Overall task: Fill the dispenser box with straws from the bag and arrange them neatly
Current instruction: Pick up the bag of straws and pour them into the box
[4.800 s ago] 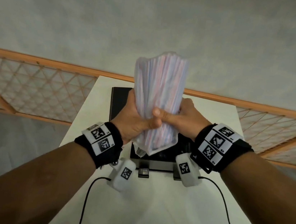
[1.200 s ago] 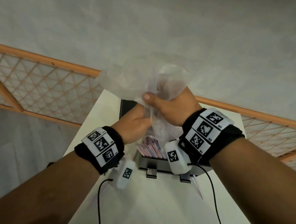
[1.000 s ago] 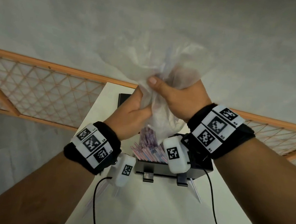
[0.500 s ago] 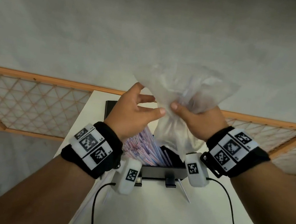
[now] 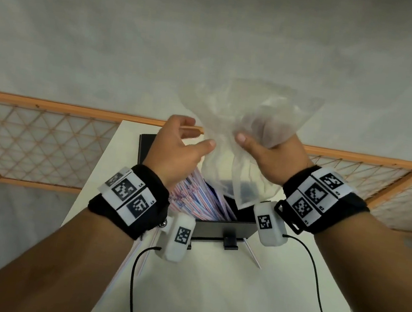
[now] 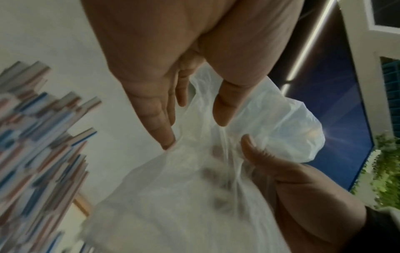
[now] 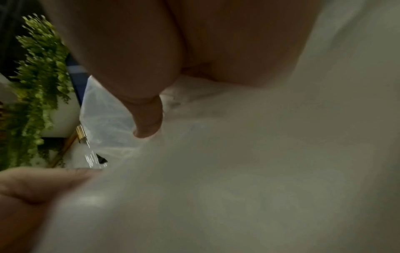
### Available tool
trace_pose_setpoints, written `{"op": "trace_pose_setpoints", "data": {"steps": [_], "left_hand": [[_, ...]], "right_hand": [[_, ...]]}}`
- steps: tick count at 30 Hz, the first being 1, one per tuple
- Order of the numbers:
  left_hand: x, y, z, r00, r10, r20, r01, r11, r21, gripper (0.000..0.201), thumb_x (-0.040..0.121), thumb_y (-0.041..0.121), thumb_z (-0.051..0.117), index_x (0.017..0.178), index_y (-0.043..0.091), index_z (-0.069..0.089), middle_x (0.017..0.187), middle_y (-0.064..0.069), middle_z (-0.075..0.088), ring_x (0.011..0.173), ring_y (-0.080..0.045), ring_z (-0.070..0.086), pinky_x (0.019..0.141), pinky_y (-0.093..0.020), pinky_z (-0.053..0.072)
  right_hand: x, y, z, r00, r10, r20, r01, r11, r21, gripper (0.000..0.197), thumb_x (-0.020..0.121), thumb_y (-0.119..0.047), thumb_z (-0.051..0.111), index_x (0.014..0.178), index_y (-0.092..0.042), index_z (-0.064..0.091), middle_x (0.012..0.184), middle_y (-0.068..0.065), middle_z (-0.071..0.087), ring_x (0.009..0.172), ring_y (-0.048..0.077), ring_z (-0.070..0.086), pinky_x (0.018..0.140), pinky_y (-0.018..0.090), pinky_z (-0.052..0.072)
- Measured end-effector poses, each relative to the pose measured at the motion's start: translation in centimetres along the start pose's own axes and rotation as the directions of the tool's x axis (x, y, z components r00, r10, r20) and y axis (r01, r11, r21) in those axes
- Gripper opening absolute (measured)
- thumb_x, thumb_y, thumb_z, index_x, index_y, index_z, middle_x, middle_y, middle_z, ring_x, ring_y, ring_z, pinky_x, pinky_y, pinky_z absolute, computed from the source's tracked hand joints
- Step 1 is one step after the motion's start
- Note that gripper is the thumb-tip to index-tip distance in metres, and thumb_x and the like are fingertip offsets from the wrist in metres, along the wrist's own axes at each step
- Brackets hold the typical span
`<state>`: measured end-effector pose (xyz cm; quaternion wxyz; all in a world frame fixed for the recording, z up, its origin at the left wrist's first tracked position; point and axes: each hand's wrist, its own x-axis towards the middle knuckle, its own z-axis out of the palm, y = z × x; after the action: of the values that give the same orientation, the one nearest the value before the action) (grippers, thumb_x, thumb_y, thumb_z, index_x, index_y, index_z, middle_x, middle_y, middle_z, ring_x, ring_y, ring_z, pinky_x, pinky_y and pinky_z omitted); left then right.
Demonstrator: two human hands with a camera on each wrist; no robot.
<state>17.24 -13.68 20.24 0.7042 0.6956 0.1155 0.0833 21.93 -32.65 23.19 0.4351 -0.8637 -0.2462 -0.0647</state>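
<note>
A clear plastic bag point(image 5: 247, 114), now emptied of straws, hangs crumpled above the black dispenser box point(image 5: 224, 227). My right hand point(image 5: 261, 147) grips the bag at its middle, thumb in front. My left hand point(image 5: 197, 135) is beside it with its fingers relaxed and holds nothing. In the left wrist view one left fingertip point(image 6: 167, 143) touches the bag point(image 6: 194, 196). Red, white and blue striped straws point(image 5: 194, 198) lie in the box in a slanted, uneven heap, with their ends point(image 6: 32, 137) sticking out past its left side. The bag point(image 7: 238, 171) fills the right wrist view.
The box stands on a narrow white table point(image 5: 208, 287). One loose straw point(image 5: 252, 253) lies by the box's front right corner, and others point(image 5: 144, 255) lie at its front left near the table edge. An orange lattice railing point(image 5: 39, 139) runs behind the table.
The straws have slid out of the bag into the box. My left hand has let go of the bag and opened. My right hand has carried the empty bag up and to the right.
</note>
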Motion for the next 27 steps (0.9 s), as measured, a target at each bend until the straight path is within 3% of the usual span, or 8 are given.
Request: {"op": "trace_pose_setpoints", "data": {"steps": [5,8,10,14,16,18,23,27], "left_hand": [[-1.4,3.0,-2.1,0.979,0.191,-0.070,-0.182,0.976,0.117,0.066,0.078,0.023,0.085,0.132,0.031,0.047,0.122,0.006,0.059,0.090,-0.007,0.070,0.077,-0.029,0.057],[-2.8,4.3,-2.1,0.948,0.281,0.149,-0.284,0.959,-0.001,0.092,0.074,0.013,0.088,0.147,0.031,0.034,0.130,0.000,0.057,0.104,-0.020,0.071,0.066,-0.025,0.058],[-3.3,4.5,-1.8,0.897,0.331,0.293,-0.325,0.943,-0.067,0.088,0.075,0.005,0.087,0.145,0.021,0.037,0.132,0.000,0.061,0.115,-0.019,0.067,0.077,-0.035,0.062],[-3.1,3.3,-1.8,0.901,0.359,0.242,-0.382,0.923,0.054,0.022,0.085,0.015,0.078,0.097,0.031,0.069,0.097,0.007,0.076,0.093,-0.012,0.073,0.084,-0.046,0.060],[-3.3,2.7,-2.1,0.936,0.317,0.151,-0.338,0.929,0.150,0.031,0.089,0.020,0.074,0.063,0.033,0.065,0.061,0.017,0.062,0.064,-0.004,0.063,0.066,-0.029,0.054],[-3.2,2.1,-2.1,0.954,0.279,0.109,-0.293,0.945,0.146,0.036,0.086,0.025,0.072,0.057,0.018,0.053,0.056,0.006,0.050,0.059,-0.015,0.054,0.065,-0.030,0.047],[-3.8,2.0,-0.9,0.933,0.183,0.309,-0.199,0.980,0.022,0.022,0.078,0.026,0.067,0.074,0.004,0.068,0.073,-0.020,0.065,0.073,-0.025,0.061,0.072,-0.045,0.052],[-4.5,2.6,-1.4,0.879,0.216,0.425,-0.115,0.961,-0.250,0.026,0.078,0.018,0.065,0.099,0.005,0.073,0.098,-0.016,0.072,0.082,-0.028,0.071,0.071,-0.037,0.057]], "right_hand": [[1.1,-3.7,-1.5,0.983,-0.098,-0.154,0.113,0.990,0.090,0.031,0.095,-0.031,0.065,0.112,-0.005,0.069,0.107,0.007,0.073,0.102,0.015,0.068,0.091,0.042,0.054],[1.0,-6.4,-1.4,0.973,-0.177,-0.145,0.195,0.974,0.116,0.032,0.097,-0.029,0.062,0.103,0.002,0.070,0.099,0.017,0.072,0.095,0.024,0.070,0.084,0.045,0.054],[0.6,-7.7,-0.8,0.965,-0.215,-0.150,0.243,0.949,0.200,0.031,0.098,-0.022,0.061,0.097,0.008,0.068,0.095,0.024,0.070,0.091,0.030,0.069,0.081,0.046,0.055],[0.5,-7.1,0.1,0.970,-0.066,-0.235,0.148,0.926,0.346,0.039,0.090,-0.035,0.071,0.092,0.003,0.066,0.090,0.023,0.070,0.085,0.037,0.070,0.071,0.054,0.056],[0.6,-5.8,-0.1,0.924,0.073,-0.375,0.003,0.980,0.198,0.063,0.072,-0.059,0.079,0.109,-0.014,0.057,0.106,0.004,0.066,0.094,0.026,0.068,0.073,0.051,0.058],[-0.1,-4.9,-0.8,0.881,0.022,-0.473,-0.037,0.999,-0.022,0.092,0.067,-0.060,0.081,0.136,-0.017,0.039,0.132,-0.003,0.047,0.113,0.015,0.056,0.081,0.043,0.057],[-3.1,-5.4,0.4,0.978,-0.177,0.108,0.183,0.982,-0.051,0.100,0.068,-0.055,0.078,0.151,-0.022,0.033,0.141,0.005,0.046,0.128,0.012,0.049,0.100,0.036,0.050],[-3.9,-3.8,1.7,0.993,-0.033,0.115,0.036,0.999,-0.025,0.032,0.074,-0.039,0.078,0.098,-0.021,0.068,0.078,-0.006,0.070,0.068,0.011,0.065,0.062,0.033,0.052]]}}
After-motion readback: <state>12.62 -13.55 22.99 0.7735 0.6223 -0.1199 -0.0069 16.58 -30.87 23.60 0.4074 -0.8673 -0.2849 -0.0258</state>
